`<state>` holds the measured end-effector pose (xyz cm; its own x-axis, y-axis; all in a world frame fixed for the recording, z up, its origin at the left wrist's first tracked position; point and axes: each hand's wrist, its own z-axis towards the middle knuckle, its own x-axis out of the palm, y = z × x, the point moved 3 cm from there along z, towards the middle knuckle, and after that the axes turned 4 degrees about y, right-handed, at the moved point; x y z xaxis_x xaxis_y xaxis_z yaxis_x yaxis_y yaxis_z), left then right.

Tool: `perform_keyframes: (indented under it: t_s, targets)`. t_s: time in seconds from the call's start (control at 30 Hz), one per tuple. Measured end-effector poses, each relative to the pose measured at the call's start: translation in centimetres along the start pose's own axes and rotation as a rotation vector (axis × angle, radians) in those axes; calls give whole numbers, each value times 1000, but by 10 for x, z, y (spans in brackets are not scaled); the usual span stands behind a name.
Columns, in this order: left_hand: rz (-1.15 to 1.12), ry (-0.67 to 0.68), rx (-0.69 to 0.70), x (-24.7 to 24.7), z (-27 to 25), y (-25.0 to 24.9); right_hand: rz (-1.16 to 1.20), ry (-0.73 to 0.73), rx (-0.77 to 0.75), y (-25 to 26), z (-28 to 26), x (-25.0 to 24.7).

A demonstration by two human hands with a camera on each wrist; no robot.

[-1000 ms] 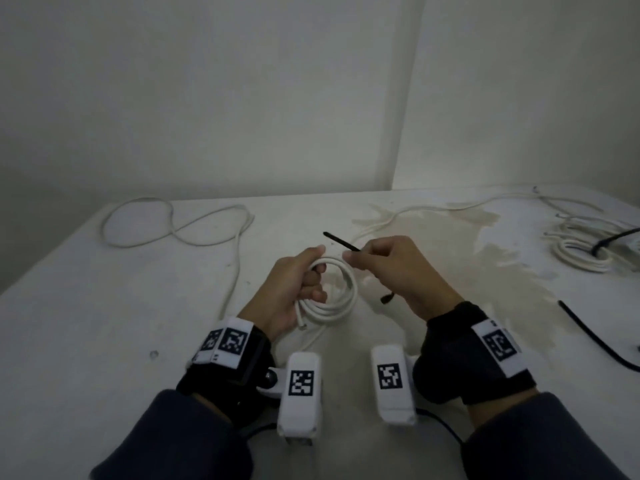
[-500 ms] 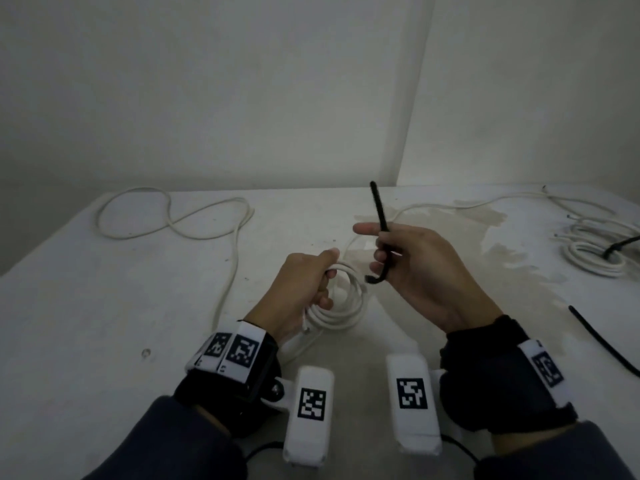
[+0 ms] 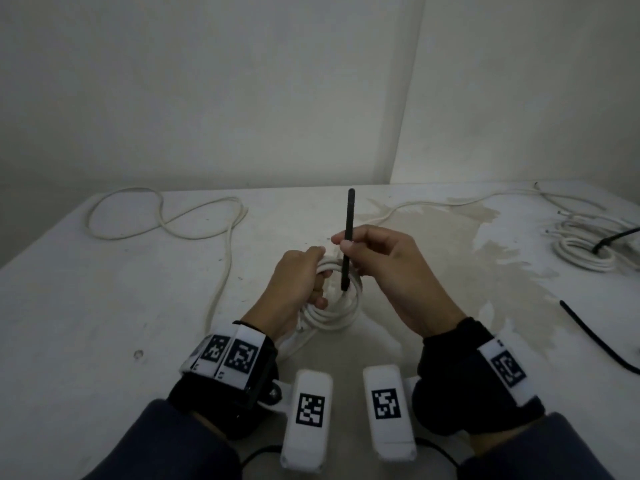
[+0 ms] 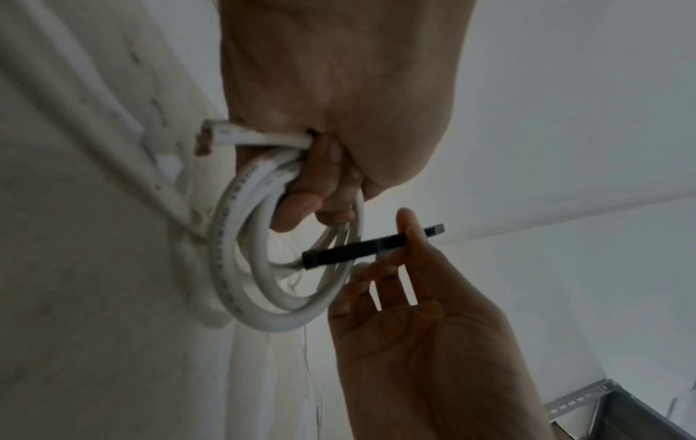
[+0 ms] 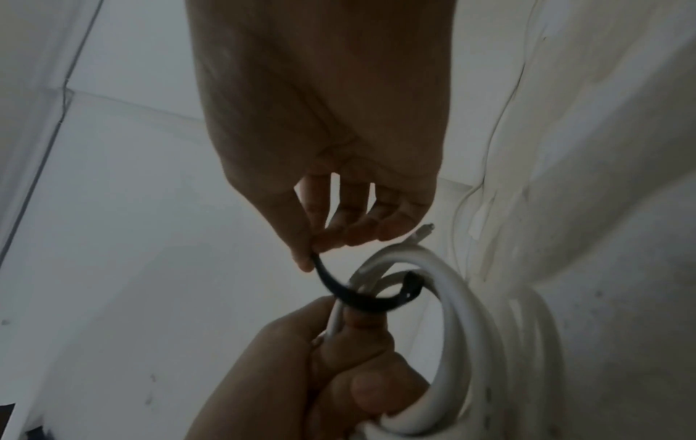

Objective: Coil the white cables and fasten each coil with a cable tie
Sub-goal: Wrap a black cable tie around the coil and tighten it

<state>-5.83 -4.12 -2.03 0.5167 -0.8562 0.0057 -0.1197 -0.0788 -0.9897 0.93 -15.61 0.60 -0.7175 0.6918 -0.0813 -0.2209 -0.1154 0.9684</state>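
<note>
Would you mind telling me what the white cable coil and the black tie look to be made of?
White cable coil: seemingly a smooth, slightly glossy plastic jacket with faint printed lettering; reddish, copper-like strands show at its cut end. Black tie: looks like matte, flexible plastic or a fabric strap; it stands straight from the head view yet curves near the coil from the right wrist, so the exact material stays open.

The white cable coil (image 4: 241,238) carries printed lettering too blurred to read; nothing else bears legible text.
</note>
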Motion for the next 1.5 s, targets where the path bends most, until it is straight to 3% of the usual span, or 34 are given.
perform_keyframes:
  t_s: [0.27, 0.47, 0.67, 1.2, 1.33, 1.5]
  targets:
    - [32, -16, 7, 0, -1, -1, -30, 234, -33, -2, -2, -1]
    - [4, -14, 5, 2, -2, -4, -77, 115, -83, -4, -1, -7]
    - [100, -3, 32, 2, -2, -3, -247, 125, -76, -13, 4, -8]
    - [82, -57, 70, 5, -4, -3, -397, 26, -355, -11, 6, -10]
    - [-21, 38, 112, 6, -6, -5, -360, 31, -334, -14, 6, -10]
    - [-66, 38, 117, 4, -4, -2, -134, 114, -190, -11, 1, -14]
